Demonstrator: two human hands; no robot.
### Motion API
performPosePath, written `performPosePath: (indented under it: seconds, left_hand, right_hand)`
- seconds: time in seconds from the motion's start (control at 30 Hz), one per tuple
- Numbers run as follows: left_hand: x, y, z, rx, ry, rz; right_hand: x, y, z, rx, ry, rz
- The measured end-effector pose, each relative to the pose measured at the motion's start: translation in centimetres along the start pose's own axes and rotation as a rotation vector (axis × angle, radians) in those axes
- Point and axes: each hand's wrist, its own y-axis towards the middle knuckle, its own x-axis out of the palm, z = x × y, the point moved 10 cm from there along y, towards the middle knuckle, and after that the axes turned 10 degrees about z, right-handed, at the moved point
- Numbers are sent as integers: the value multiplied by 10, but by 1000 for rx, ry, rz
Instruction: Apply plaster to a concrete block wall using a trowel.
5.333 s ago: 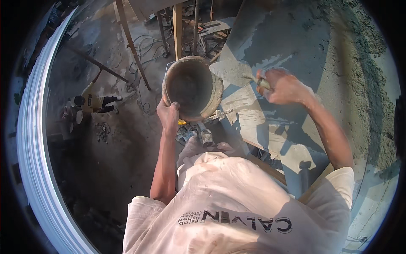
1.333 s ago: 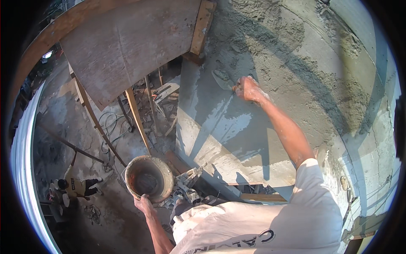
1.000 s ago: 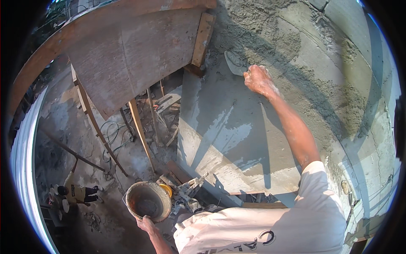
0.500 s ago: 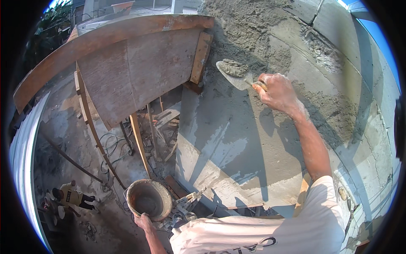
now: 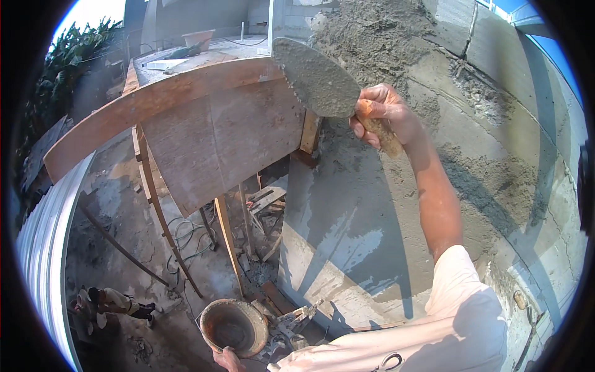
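My right hand is closed on the handle of a trowel, raised before the wall, with its grey, mortar-smeared blade pointing up and left across the top of a plywood board. Behind the hand is a concrete wall with rough wet mortar on its upper part and a smoother grey coat lower down. Low in the view my left hand grips the near rim of a mortar-crusted bucket, whose inside shows a grey bottom.
Timber props stand under the board over a floor with hoses and scrap wood. Corrugated metal sheeting edges the left. A co-worker is bent over far below. A ledge with a tub lies beyond the board.
My right hand has lifted and turned the trowel, whose blade now looks larger; the lump of mortar seen on it no longer shows. The view has tipped upward, and the bucket sits lower in it.
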Motion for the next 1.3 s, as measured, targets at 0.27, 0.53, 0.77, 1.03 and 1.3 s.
performPosePath:
  seconds: [0.27, 0.53, 0.77, 1.03, 1.3]
  left_hand:
    - [-57, -27, -5, -142, 72, 174]
    - [4, 13, 12, -244, 156, 139]
    - [11, 31, 9, -199, 130, 154]
    - [-131, 77, -120, -415, 139, 557]
    - [-222, 84, -169, -594, -9, 867]
  right_hand:
    - [-153, -74, -51, -219, -335, 718]
    - [20, -174, 297, 848, -611, 369]
    - [136, -398, 499, 1302, -617, -14]
    - [191, -655, 548, 1779, -536, -43]
    - [181, -708, 500, 1939, -414, 271]
